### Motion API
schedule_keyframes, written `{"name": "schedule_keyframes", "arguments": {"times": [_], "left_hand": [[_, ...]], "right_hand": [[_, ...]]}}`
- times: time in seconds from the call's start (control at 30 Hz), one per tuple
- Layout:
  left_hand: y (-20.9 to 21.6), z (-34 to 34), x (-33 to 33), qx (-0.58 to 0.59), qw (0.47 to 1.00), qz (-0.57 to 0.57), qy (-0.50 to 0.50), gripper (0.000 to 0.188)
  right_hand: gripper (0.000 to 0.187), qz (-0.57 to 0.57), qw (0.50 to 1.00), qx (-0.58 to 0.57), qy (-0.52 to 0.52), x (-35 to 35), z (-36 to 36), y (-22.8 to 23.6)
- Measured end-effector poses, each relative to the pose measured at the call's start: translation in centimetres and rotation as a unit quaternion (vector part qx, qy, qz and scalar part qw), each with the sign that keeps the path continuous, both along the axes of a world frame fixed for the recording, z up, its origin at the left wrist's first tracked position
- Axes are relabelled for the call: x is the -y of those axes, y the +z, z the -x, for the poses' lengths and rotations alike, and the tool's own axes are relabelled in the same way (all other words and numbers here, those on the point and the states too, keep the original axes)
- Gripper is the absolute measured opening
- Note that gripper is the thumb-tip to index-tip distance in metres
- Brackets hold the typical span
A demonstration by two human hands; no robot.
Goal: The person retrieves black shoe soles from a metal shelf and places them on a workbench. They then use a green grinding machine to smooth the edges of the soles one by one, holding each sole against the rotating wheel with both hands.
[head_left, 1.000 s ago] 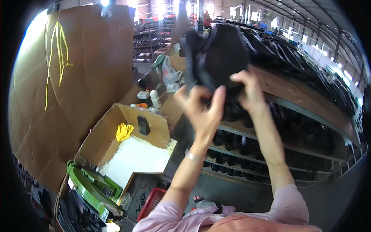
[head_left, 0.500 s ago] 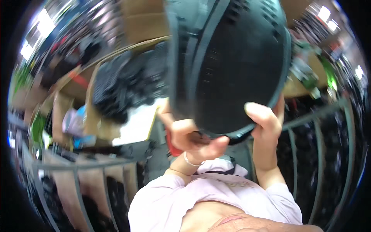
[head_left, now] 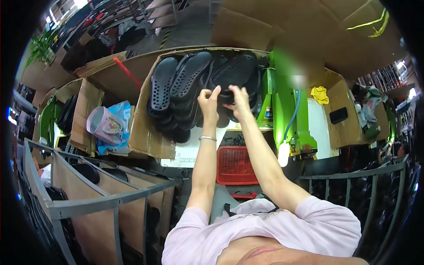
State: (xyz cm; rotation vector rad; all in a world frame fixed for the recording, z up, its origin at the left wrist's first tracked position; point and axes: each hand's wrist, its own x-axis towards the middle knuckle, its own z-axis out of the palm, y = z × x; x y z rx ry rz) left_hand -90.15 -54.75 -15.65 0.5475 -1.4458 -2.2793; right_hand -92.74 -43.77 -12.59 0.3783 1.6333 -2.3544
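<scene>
Several black clogs with rows of round holes [head_left: 163, 84] are stacked in layers inside a cardboard box [head_left: 142, 128] ahead of me. At the right of these stacks a black clog [head_left: 238, 73] lies on top, tilted, its near end toward me. Both my arms reach forward to that near end. My left hand [head_left: 209, 104] has its thumb and forefinger apart beside the clog's edge. Close by on the right, my right hand [head_left: 240, 104] also shows spread fingers at the same edge. Neither hand seems to grip it, though their contact with it is hard to make out.
Right of the box stands a green machine [head_left: 304, 119] with a blue hose [head_left: 293, 117]. A red plastic basket [head_left: 237, 165] sits below my arms. Metal racks [head_left: 88, 203] flank me. A pink tub [head_left: 106, 126] is at the left, a black phone [head_left: 338, 115] at the right.
The black clog held up close in both hands has gone down and away from me onto the stacks. My arms have stretched forward and my fingers have come apart.
</scene>
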Motion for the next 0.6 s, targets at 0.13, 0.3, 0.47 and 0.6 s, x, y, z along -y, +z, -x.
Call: {"name": "schedule_keyframes", "arguments": {"times": [0.13, 0.3, 0.47, 0.6], "left_hand": [[-1.5, -0.1, -3.4, -0.097, 0.985, 0.049, 0.137, 0.036], [-11.8, -12.7, -8.9, 0.070, 0.993, -0.055, 0.081, 0.025], [-23.8, -29.5, -12.2, 0.208, 0.842, 0.411, -0.282, 0.014], [-23.3, -39.6, -10.7, 0.408, 0.715, 0.430, -0.371, 0.023]], "right_hand": [[0.065, -0.183, 0.967, -0.162, -0.069, -0.3, -0.6, -5.9], [0.051, -0.320, 0.856, -0.383, 0.135, -5.6, -15.4, -10.7], [0.043, -0.475, 0.767, -0.079, 0.424, -23.1, -26.4, -31.3], [0.045, -0.479, 0.665, 0.086, 0.567, -29.0, -31.6, -39.7]]}}
